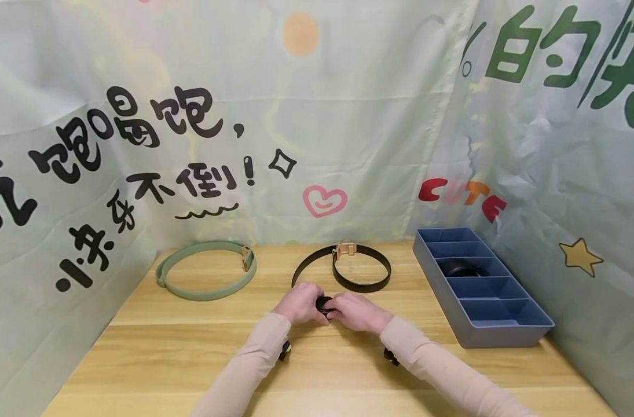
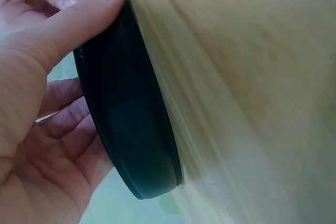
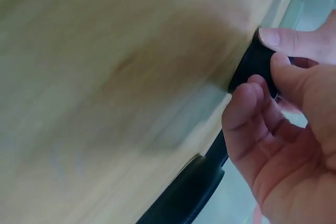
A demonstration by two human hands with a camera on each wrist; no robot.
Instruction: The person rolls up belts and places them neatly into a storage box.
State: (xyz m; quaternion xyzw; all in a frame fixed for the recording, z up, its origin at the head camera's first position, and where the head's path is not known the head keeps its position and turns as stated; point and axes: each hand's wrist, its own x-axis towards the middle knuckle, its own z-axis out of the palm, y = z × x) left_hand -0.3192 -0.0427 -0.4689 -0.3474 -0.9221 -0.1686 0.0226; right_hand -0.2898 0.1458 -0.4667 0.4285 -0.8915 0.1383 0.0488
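Note:
Near the table's middle, a black belt (image 1: 362,286) stands on its edge, with a gold-coloured buckle (image 1: 346,248) at the back. Its strap curves down to the left hand (image 1: 300,302), where a small tight coil (image 1: 324,304) of black strap sits between both hands. In the left wrist view, the left thumb lies along the edge of the black strap (image 2: 128,114), with fingers behind it. The right hand (image 1: 361,311) pinches the coil from the right, its thumb and fingertips on the strap (image 3: 252,66) in the right wrist view. Fingers hide part of the coil.
A green belt (image 1: 207,296) lies looped at the back left, with a gold-coloured buckle (image 1: 245,258). On the right stands a grey-blue divided box (image 1: 496,337); a black coiled item (image 1: 458,267) lies in its middle compartment. Printed cloth (image 1: 348,133) walls surround the wooden table (image 1: 155,370).

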